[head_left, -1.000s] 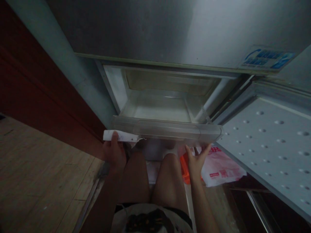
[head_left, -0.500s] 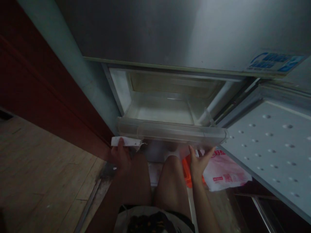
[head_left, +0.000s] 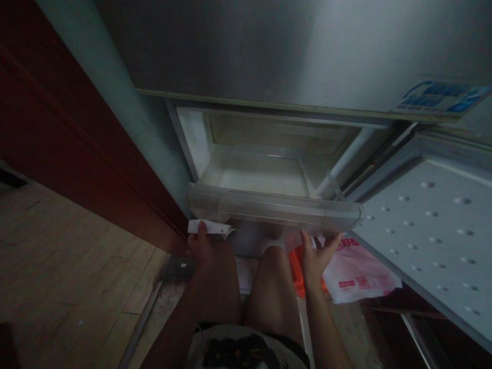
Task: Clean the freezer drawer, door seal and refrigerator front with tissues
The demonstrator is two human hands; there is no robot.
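Observation:
My left hand [head_left: 200, 246] pinches a folded white strip [head_left: 207, 227] with a dirty, frayed right end; whether it is paper or cloth I cannot tell. The strip is just below the left end of a clear plastic freezer drawer [head_left: 269, 204], which is pulled partly out of the fridge compartment. Under the drawer's right end is my right hand [head_left: 317, 256], thumb and fingers spread, fingertips at the lower front edge. Whether they press on it is unclear. The drawer's bottom [head_left: 261, 177] looks pale, with nothing lying in it.
The open freezer door [head_left: 434, 220] with its bumpy inner panel stands on the right. A white-and-red plastic bag [head_left: 359, 274] and an orange object [head_left: 297, 266] lie below it. A red-brown wooden frame [head_left: 96, 154] rises on the left. My knees [head_left: 274, 271] are under the drawer.
My left hand has moved slightly right with the white strip. My right hand and the drawer look nearly the same; the whole view has shifted a little.

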